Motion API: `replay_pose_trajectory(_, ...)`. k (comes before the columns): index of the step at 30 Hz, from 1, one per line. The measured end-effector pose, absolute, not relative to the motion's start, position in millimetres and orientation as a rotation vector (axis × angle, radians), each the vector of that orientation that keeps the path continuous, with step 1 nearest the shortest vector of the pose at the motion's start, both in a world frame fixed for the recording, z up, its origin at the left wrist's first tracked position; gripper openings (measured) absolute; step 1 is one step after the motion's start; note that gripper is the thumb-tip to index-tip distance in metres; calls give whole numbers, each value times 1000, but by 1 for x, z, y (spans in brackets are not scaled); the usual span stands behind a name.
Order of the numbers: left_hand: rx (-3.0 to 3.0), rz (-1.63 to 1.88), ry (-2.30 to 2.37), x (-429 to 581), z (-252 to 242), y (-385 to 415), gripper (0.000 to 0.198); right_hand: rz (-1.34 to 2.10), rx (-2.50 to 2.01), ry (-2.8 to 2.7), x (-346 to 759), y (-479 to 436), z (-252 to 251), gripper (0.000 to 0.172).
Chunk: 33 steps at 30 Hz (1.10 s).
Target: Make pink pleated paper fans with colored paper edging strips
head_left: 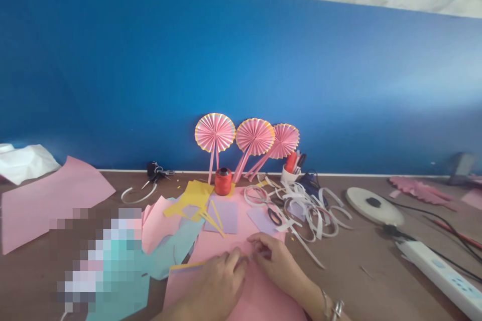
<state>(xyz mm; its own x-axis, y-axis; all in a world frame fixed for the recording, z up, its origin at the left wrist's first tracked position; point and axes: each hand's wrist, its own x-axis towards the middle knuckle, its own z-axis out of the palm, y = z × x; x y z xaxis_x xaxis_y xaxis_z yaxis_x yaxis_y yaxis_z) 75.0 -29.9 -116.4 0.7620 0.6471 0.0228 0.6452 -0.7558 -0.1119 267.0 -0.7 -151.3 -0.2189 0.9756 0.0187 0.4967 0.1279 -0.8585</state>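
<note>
Fingertips of my left hand (222,281) are drawn together over a pink sheet (184,281) with yellow and lilac bands along its top edge. Close by on the right, my right hand (276,263) has curled fingers, thumb and index nearly meeting. Something small and pale lies between the two hands, too blurred to name. Both hands are above a larger pink sheet (259,293). Lilac paper squares (226,216), thin yellow strips (214,215) and scissors, of which one dark handle loop (274,216) shows, lie just beyond.
Three pleated pink paper fans (215,133) lean against the blue panel (150,60). A red thread spool (223,181) stands before them. Curled white strips (316,210) and a pen cup (289,174) sit right of it. A power strip (444,276) lies farther right, teal paper (124,271) left.
</note>
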Motion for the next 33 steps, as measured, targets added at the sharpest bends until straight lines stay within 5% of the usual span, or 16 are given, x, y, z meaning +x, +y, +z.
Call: replay_pose_trajectory(33,-2916,-20,-1158,76,-113,-31,20,1040,-1399,-1823,268,1,-148,32)
